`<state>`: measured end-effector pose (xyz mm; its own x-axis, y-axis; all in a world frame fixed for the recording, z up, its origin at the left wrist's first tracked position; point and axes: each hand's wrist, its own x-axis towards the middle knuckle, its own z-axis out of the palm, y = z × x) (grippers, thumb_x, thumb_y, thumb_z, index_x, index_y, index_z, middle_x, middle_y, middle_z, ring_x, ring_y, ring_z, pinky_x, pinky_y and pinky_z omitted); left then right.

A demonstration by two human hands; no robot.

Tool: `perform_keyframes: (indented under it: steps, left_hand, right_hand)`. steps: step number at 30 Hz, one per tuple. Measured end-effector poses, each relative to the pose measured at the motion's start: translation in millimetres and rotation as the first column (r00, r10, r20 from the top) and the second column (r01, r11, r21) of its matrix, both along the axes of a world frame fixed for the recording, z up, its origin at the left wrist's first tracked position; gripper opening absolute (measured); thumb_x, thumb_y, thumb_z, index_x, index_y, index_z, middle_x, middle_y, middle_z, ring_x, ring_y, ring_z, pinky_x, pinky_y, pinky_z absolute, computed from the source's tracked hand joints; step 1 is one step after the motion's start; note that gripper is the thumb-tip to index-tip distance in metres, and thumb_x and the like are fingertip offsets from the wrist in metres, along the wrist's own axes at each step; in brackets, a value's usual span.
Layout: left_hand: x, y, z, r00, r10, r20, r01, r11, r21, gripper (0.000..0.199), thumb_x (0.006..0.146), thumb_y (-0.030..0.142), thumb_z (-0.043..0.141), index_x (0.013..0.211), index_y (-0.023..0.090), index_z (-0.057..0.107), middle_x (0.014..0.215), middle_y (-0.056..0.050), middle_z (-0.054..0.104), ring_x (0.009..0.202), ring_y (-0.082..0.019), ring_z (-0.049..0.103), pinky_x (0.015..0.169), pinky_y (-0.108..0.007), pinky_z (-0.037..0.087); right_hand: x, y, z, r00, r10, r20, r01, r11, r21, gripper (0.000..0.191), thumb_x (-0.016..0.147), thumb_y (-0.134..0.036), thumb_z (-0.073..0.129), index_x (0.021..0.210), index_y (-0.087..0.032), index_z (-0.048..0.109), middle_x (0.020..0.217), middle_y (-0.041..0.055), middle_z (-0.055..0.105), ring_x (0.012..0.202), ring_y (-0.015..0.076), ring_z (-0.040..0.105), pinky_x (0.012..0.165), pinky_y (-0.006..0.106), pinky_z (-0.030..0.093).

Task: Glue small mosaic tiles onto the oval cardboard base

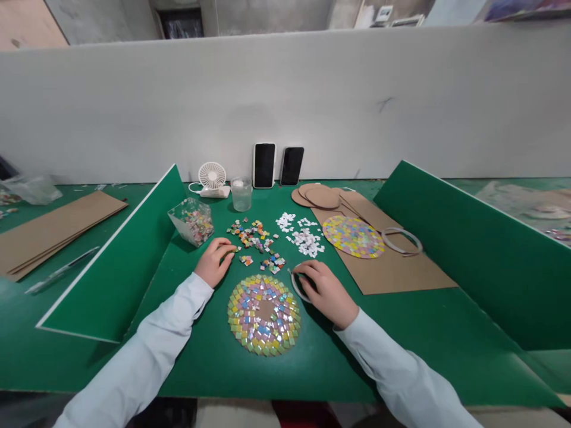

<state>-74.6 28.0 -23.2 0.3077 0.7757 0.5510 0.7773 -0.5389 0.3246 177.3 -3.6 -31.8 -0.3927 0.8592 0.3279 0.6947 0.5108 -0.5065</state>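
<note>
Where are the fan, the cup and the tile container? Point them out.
Fan (212,176), head view: round grille.
Cup (242,200), head view: front wall.
Tile container (181,222), head view: left wall.

Your left hand (215,261) reaches forward with fingers bent and bunched near the thumb; your right hand (328,292), apart from it, angles inward, palm down, fingers curled. Behind both hands, your forearms, in pale long sleeves, spread outward.

phones (264,166) behind loose tiles (253,234) | mosaic disc (247,291) before tiles
</note>
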Motion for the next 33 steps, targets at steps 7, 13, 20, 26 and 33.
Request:
perform_keyframes:
  steps: [7, 13, 20, 26, 33]
  left_hand:
    - [5.1, -4.4, 2.6, 0.999, -0.052, -0.007, 0.051, 0.998, -0.046, 0.016, 0.078, 0.02, 0.038, 0.081, 0.017, 0.053, 0.077, -0.003, 0.05, 0.072, -0.012, 0.051, 0.067, -0.025, 0.043]
    - [6.3, -5.6, 4.1, 1.0, 0.004, 0.022, -0.002, 0.997, -0.082, 0.012, 0.077, 0.019, 0.039, 0.076, 0.016, 0.051, 0.073, -0.003, 0.049, 0.069, -0.013, 0.05, 0.065, -0.025, 0.043]
    - [7.4, -4.7, 1.7, 0.999, 0.013, 0.048, -0.007, 0.992, -0.128, 0.007, 0.075, 0.021, 0.042, 0.077, 0.017, 0.047, 0.073, -0.002, 0.048, 0.067, -0.013, 0.049, 0.062, -0.025, 0.043]
    - [7.8, -4.9, -0.1, 0.999, -0.011, 0.045, 0.016, 0.994, -0.108, 0.014, 0.073, 0.018, 0.043, 0.087, 0.017, 0.045, 0.081, -0.004, 0.048, 0.075, -0.014, 0.05, 0.064, -0.026, 0.044]
    - [8.0, -5.0, -1.1, 1.0, 0.018, 0.008, -0.018, 0.998, -0.067, 0.024, 0.068, 0.008, 0.041, 0.09, 0.016, 0.045, 0.089, -0.006, 0.044, 0.087, -0.017, 0.046, 0.078, -0.031, 0.04]
  right_hand:
    - [0.5, -1.1, 0.2, 1.0, 0.005, -0.011, -0.005, 1.0, 0.014, 0.022, 0.073, -0.013, 0.035, 0.085, -0.016, 0.053, 0.086, 0.0096, 0.052, 0.082, 0.0198, 0.048, 0.074, 0.036, 0.041]
    - [1.7, -1.4, -0.5, 1.0, 0.004, -0.019, -0.003, 1.0, 0.03, 0.021, 0.073, -0.013, 0.035, 0.084, -0.015, 0.054, 0.085, 0.0099, 0.053, 0.082, 0.0198, 0.048, 0.074, 0.036, 0.041]
    - [1.2, -2.3, -1.5, 0.999, 0.015, -0.033, -0.014, 0.999, 0.047, 0.021, 0.073, -0.012, 0.035, 0.083, -0.017, 0.053, 0.085, 0.0088, 0.053, 0.081, 0.0191, 0.048, 0.074, 0.036, 0.041]
    - [0.6, -2.9, -1.2, 1.0, 0.018, -0.013, -0.018, 0.999, 0.03, 0.021, 0.073, -0.012, 0.035, 0.084, -0.016, 0.053, 0.086, 0.0095, 0.053, 0.082, 0.0194, 0.048, 0.075, 0.036, 0.041]
    - [0.7, -3.3, -0.9, 1.0, 0.019, 0.0, -0.019, 0.999, 0.026, 0.021, 0.074, -0.013, 0.035, 0.084, -0.015, 0.053, 0.086, 0.0099, 0.053, 0.083, 0.0193, 0.048, 0.075, 0.036, 0.041]
